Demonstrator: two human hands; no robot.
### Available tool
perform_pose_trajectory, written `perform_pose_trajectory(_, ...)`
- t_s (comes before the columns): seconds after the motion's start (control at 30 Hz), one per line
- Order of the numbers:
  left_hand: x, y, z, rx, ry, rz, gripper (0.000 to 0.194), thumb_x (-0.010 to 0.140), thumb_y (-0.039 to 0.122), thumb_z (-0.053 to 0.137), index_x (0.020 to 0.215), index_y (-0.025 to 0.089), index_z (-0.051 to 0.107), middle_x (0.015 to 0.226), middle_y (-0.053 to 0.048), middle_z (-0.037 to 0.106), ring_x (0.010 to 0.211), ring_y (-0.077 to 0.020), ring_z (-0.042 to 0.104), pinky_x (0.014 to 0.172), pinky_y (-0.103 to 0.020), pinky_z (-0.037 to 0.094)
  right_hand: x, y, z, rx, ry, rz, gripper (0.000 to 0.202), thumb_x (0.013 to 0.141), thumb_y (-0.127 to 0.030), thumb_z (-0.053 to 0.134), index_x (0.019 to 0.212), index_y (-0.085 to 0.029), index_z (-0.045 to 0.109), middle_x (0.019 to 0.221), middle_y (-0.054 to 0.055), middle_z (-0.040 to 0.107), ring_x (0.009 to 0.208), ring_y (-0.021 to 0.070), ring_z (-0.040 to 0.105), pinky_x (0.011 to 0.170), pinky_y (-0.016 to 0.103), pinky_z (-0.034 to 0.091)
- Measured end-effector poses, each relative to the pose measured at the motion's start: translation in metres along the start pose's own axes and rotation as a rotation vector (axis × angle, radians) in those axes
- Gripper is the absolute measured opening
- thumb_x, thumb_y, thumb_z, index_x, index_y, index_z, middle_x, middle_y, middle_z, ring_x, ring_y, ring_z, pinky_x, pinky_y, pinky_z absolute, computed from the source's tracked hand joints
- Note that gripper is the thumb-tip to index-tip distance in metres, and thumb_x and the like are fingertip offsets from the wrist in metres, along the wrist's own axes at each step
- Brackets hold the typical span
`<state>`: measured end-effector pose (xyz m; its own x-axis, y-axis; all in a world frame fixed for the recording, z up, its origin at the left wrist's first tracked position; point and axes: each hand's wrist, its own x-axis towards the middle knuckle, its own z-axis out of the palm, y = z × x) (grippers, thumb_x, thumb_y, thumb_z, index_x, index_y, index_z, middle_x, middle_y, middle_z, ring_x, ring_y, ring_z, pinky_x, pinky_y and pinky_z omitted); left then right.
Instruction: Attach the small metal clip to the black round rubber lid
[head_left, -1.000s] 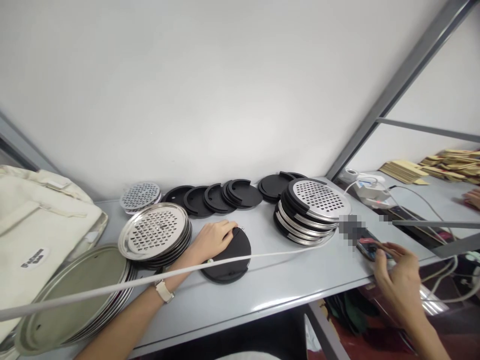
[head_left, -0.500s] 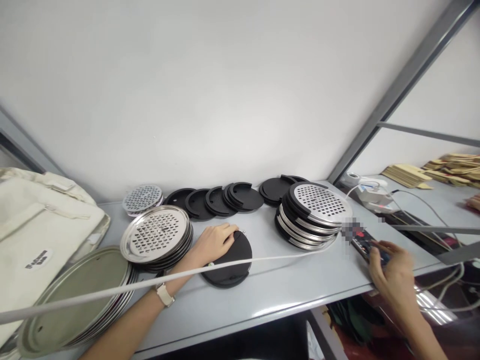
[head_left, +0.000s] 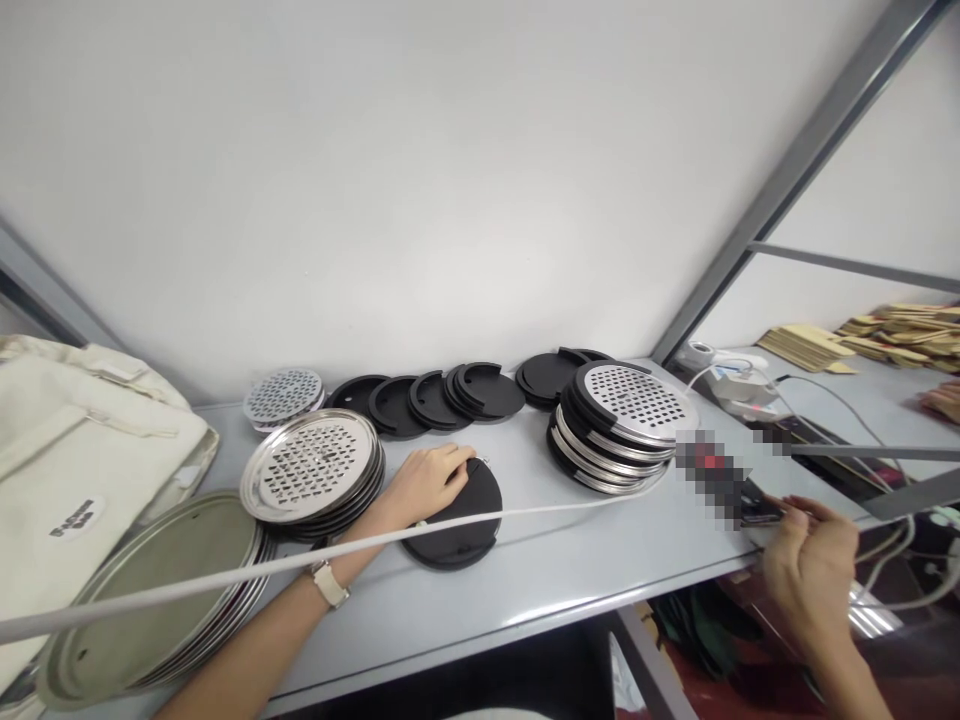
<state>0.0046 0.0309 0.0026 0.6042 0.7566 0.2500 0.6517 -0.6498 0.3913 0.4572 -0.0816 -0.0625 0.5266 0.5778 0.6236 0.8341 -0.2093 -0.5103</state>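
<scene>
My left hand (head_left: 427, 482), with a pale-strapped watch on its wrist, lies over the left upper side of a round black disc (head_left: 469, 525) on the shelf. Its fingers are bent together at the disc's edge; the thumb is mostly hidden. At the right, my right hand (head_left: 814, 560) is closed around the near end of a smartphone (head_left: 757, 500), held above the shelf's front edge. The phone's screen is largely blurred by pixelation. Left of the disc stands a stack of perforated metal grater plates (head_left: 319, 465). A second stack, of perforated plates and black discs (head_left: 626, 430), stands between disc and phone.
Several black discs (head_left: 397, 405) overlap along the wall. Big olive oval trays (head_left: 157, 590) and a cream bag (head_left: 90, 460) occupy the left. A white cable (head_left: 247, 575) crosses in front. Grey posts (head_left: 787, 190) frame the right, with wooden pieces (head_left: 806, 350) beyond.
My right hand has drawn the phone slightly right and down, turning it flatter. The left hand stays on the black disc. The view has shifted a little.
</scene>
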Motion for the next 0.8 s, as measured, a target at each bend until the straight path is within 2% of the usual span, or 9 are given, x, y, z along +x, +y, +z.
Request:
perform_pose_trajectory(0.2,0.0,0.002,-0.001,0.023,-0.005,0.006,0.025,0.091,0.022,0.042,0.108,0.022,0.06,0.096,-0.005,0.065,0.09,-0.0198,0.063,0.078,-0.028,0.046,-0.004,-0.005,-0.003,-0.015,0.015,-0.007,0.034,0.088,-0.033,0.032,0.104,-0.01,0.051,0.107,0.016,0.048,0.101,0.0312,0.05,0.088,0.043,0.037)
perform_pose_trajectory(0.43,0.0,0.001,0.001,0.035,0.005,0.017,0.023,0.092,0.023,0.043,0.108,0.023,0.06,0.097,-0.004,0.066,0.09,-0.0196,0.063,0.078,-0.029,0.046,0.005,-0.015,-0.001,0.033,-0.054,0.017,0.031,0.088,-0.033,0.033,0.104,-0.013,0.05,0.103,0.013,0.05,0.097,0.0271,0.052,0.084,0.039,0.037)
perform_pose_trajectory(0.53,0.001,0.0,0.001,0.037,0.01,0.01,0.024,0.091,0.023,0.043,0.109,0.023,0.06,0.097,-0.004,0.066,0.09,-0.0193,0.063,0.078,-0.028,0.047,0.007,-0.02,0.001,0.011,-0.005,-0.001,0.026,0.087,-0.031,0.033,0.101,-0.015,0.049,0.1,0.012,0.053,0.094,0.0271,0.054,0.082,0.039,0.039)
perform_pose_trajectory(0.7,0.001,0.0,0.002,0.048,0.003,0.017,0.023,0.092,0.023,0.043,0.108,0.023,0.059,0.097,-0.004,0.066,0.09,-0.0195,0.063,0.077,-0.028,0.046,-0.005,-0.023,0.0,-0.042,0.116,0.01,0.022,0.088,-0.025,0.033,0.102,-0.018,0.047,0.09,0.011,0.06,0.084,0.0264,0.057,0.078,0.037,0.04)
perform_pose_trajectory(0.8,0.001,-0.001,0.002,0.042,0.005,0.015,0.022,0.092,0.023,0.043,0.108,0.024,0.059,0.098,-0.004,0.066,0.091,-0.0194,0.063,0.078,-0.028,0.046,-0.009,-0.021,-0.001,-0.05,0.13,0.006,0.021,0.087,-0.024,0.033,0.101,-0.017,0.048,0.088,0.01,0.06,0.081,0.026,0.058,0.075,0.037,0.04)
